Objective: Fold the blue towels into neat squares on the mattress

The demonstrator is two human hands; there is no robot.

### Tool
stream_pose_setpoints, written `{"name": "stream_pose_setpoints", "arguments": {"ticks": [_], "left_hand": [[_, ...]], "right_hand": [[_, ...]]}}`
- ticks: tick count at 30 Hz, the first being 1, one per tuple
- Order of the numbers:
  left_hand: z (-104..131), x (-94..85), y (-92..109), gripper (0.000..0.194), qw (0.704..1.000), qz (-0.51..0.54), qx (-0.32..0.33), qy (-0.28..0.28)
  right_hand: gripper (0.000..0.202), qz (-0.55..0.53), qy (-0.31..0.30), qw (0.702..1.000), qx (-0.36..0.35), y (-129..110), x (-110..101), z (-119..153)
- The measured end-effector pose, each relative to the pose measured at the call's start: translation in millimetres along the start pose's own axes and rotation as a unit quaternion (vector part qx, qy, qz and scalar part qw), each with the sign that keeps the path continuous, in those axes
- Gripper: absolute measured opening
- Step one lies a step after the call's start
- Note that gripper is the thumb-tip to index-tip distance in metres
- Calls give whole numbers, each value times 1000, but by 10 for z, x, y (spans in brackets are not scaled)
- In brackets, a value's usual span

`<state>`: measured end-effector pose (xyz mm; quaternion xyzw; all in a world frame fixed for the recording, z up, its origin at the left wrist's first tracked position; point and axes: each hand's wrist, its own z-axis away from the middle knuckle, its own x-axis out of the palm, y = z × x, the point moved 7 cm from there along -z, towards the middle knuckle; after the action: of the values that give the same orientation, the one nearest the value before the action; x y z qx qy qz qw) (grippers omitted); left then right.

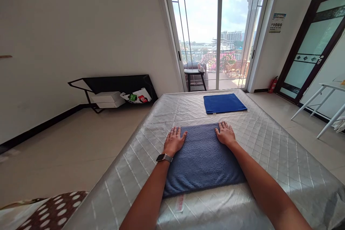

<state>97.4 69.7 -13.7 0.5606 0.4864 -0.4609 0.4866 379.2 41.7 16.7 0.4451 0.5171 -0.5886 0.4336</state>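
A grey-blue towel (203, 161) lies spread out on a silver quilted cover (134, 158). On the towel's far left corner rests my left hand (174, 141), palm down with fingers spread, a watch at its wrist. My right hand (225, 133) lies flat on the far right corner, its fingers also apart. Neither hand grips anything. Farther back on the same cover is a bright blue folded cloth (225, 103) with a small white tag on its near edge. A white label with red print (180, 203) shows just below the towel's near edge.
By the left wall stands a black rack (118, 84) with white boxes (107, 99) and a printed bag (138, 96). Glass sliding doors (219, 32) are behind the covered surface. To the right are a fire extinguisher (272, 85) and a white-legged table (332, 84). Polka-dot fabric (58, 210) lies lower left.
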Motion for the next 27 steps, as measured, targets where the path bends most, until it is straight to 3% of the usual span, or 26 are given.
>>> {"name": "stream_pose_setpoints", "arguments": {"ticks": [12, 17, 21, 24, 27], "left_hand": [[18, -36, 10, 74, 1000, 1, -10, -6], [-2, 4, -29, 74, 998, -31, -2, -49], [-73, -92, -27, 73, 996, -55, -1, -71], [-122, -233, 274, 74, 998, -58, -13, -35], [-86, -227, 1047, 71, 995, -19, 93, 21]], "right_hand": [[66, -11, 5, 1000, -6, -4, 15, -13], [66, -25, 6, 1000, -6, -3, 14, -11], [66, -35, 8, 999, -9, -10, 19, -9], [66, -40, 13, 999, -13, -24, 18, -2], [65, -40, 17, 999, -13, -10, 26, -1]]}}
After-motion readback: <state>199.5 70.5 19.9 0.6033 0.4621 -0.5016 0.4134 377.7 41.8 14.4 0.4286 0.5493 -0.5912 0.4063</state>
